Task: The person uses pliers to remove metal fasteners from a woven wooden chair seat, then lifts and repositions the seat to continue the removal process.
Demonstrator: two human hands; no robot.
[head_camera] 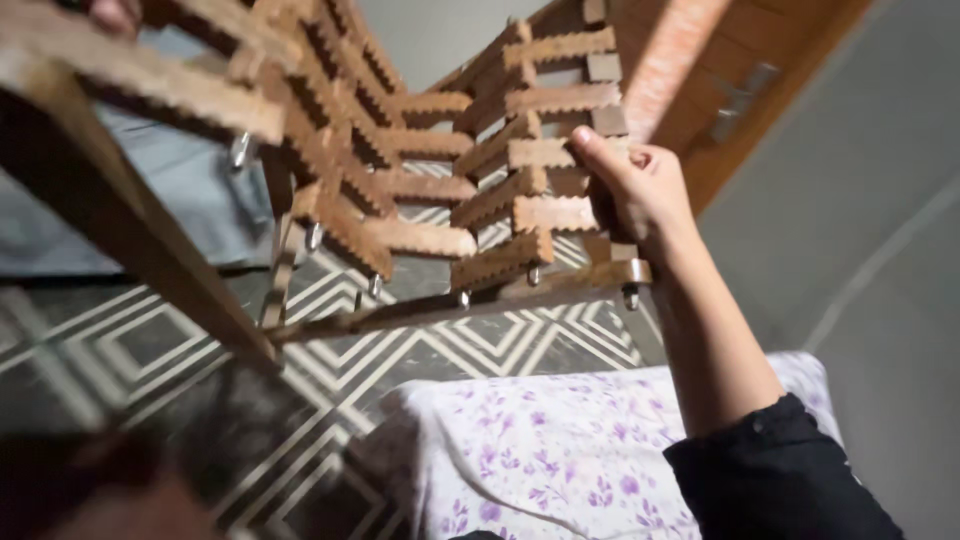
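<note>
Right hand is gripping, fingers closed, the right edge of a brown folding wooden rack with notched slats, raised over patterned floor; floral cloth is lying below; metal pegs are hanging from its lower rail.

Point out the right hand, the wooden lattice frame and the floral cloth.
right hand (pixel 640 185), head view, back of the hand.
wooden lattice frame (pixel 420 235), head view, a notched slat.
floral cloth (pixel 540 450), head view, its middle.
</note>
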